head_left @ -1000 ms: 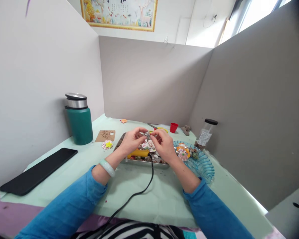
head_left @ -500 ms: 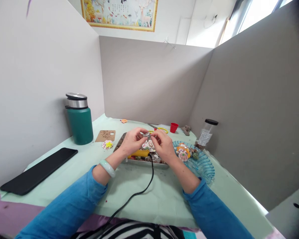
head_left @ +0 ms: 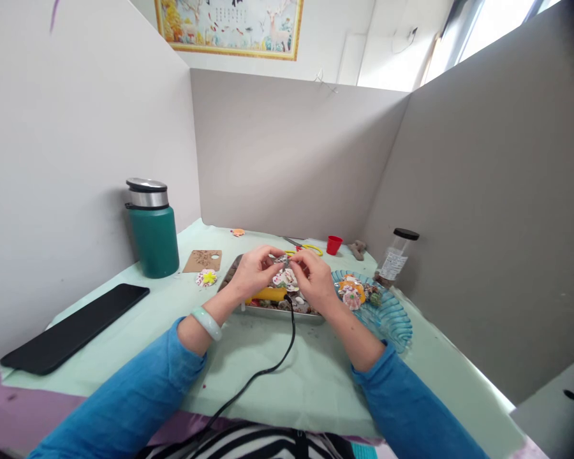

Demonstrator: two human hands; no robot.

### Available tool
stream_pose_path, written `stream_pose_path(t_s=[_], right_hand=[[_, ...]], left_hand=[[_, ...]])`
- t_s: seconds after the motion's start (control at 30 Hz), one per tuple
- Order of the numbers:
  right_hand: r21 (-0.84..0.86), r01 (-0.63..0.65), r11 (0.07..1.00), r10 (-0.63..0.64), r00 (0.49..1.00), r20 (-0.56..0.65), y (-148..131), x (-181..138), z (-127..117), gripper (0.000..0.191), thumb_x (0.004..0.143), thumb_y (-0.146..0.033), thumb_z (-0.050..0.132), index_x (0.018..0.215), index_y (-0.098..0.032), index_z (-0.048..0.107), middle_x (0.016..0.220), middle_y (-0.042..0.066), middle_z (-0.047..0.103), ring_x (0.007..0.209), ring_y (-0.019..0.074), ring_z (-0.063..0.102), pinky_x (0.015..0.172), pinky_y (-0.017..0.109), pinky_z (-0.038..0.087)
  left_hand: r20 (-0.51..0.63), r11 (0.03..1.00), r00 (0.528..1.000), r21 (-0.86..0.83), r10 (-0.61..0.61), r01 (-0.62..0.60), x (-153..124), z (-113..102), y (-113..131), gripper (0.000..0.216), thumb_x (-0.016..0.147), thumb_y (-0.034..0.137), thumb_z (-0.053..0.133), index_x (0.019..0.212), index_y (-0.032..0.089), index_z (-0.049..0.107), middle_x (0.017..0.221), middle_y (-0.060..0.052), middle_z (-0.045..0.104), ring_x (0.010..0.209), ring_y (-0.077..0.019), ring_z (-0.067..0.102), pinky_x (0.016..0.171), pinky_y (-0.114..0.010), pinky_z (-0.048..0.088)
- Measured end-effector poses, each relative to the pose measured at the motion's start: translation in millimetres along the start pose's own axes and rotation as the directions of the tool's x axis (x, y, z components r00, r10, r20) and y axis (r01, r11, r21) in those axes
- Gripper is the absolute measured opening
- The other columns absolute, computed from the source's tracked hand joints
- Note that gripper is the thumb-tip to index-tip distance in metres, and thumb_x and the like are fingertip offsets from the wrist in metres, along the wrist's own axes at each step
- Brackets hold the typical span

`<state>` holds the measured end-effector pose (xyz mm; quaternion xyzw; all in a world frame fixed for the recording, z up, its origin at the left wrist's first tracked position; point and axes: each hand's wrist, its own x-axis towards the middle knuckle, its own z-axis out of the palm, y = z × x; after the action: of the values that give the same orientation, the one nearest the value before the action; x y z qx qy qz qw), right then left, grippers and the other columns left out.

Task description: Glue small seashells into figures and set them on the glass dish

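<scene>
Above the desk's metal tray (head_left: 229,274) I see little change: left hand (head_left: 252,273) and right hand (head_left: 318,280) stay pinched on the patterned piece (head_left: 282,259), still working it.

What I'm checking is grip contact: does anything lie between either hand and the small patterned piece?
Nothing visible does. The left hand and right hand pinch the small patterned piece directly with bare fingertips, above the metal tray; the yellow tool lies below them.
</scene>
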<state>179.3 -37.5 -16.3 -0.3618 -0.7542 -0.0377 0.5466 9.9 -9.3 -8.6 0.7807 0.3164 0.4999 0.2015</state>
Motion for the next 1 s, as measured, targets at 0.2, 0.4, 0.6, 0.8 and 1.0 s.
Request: stream_pose_path(t_s=[0.2, 0.4, 0.6, 0.8, 1.0], right_hand=[[0.009, -0.001, 1.0, 0.002, 0.999, -0.032, 1.9, 2.0, -1.0, 0.013, 0.089, -0.023, 0.048, 0.085, -0.02, 0.06, 0.083, 0.004, 0.06, 0.072, 0.0148, 0.054, 0.065, 0.027, 0.043], [0.017, 0.02, 1.0, -0.019, 0.999, -0.042, 1.5, 2.1, -2.8, 0.014, 0.09, -0.022, 0.048, 0.094, -0.021, 0.061, 0.092, 0.006, 0.06, 0.08, 0.0163, 0.056, 0.069, 0.028, 0.046], [-0.018, 0.073, 0.997, -0.073, 0.997, -0.025, 1.2, 2.3, -3.3, 0.014, 0.09, -0.02, 0.047, 0.093, -0.022, 0.061, 0.093, 0.006, 0.061, 0.083, 0.0161, 0.057, 0.072, 0.029, 0.046], [-0.008, 0.001, 1.0, -0.001, 1.0, -0.014, 1.1, 0.9, -1.3, 0.01, 0.087, -0.022, 0.048, 0.085, -0.02, 0.057, 0.084, 0.004, 0.059, 0.067, 0.0132, 0.053, 0.057, 0.025, 0.041], [-0.045, -0.087, 0.995, 0.086, 0.996, -0.03, 0.8, 0.7, -0.7, 0.008, 0.084, -0.021, 0.05, 0.079, -0.019, 0.056, 0.073, 0.0, 0.058, 0.056, 0.0103, 0.049, 0.057, 0.025, 0.039]], left_hand=[[0.101, 0.936, 0.964, -0.232, -0.246, 0.263, 3.5, -1.9, 5.5, 0.036, 0.075, 0.038, 0.063, 0.102, 0.014, 0.063, 0.063, 0.0, 0.059, 0.055, -0.0123, 0.055, 0.056, -0.025, 0.046], [0.207, 0.876, 0.937, -0.343, -0.281, 0.339, 3.5, -2.8, 3.8, 0.035, 0.077, 0.045, 0.061, 0.094, 0.014, 0.063, 0.064, 0.0, 0.057, 0.056, -0.0107, 0.054, 0.059, -0.025, 0.047], [0.282, 0.859, 0.916, -0.35, -0.285, 0.375, 2.5, -1.9, 2.7, 0.039, 0.08, 0.052, 0.054, 0.075, 0.014, 0.058, 0.056, 0.001, 0.054, 0.053, -0.0111, 0.054, 0.056, -0.025, 0.046], [0.297, 0.869, 0.907, -0.308, -0.298, 0.387, 3.2, -1.8, 5.8, 0.04, 0.081, 0.053, 0.052, 0.072, 0.014, 0.056, 0.054, 0.002, 0.053, 0.049, -0.0101, 0.052, 0.054, -0.024, 0.045], [0.247, 0.899, 0.931, -0.283, -0.269, 0.335, 2.6, -4.8, 4.4, 0.037, 0.078, 0.049, 0.059, 0.096, 0.017, 0.058, 0.06, 0.002, 0.058, 0.054, -0.0113, 0.056, 0.054, -0.024, 0.045]])
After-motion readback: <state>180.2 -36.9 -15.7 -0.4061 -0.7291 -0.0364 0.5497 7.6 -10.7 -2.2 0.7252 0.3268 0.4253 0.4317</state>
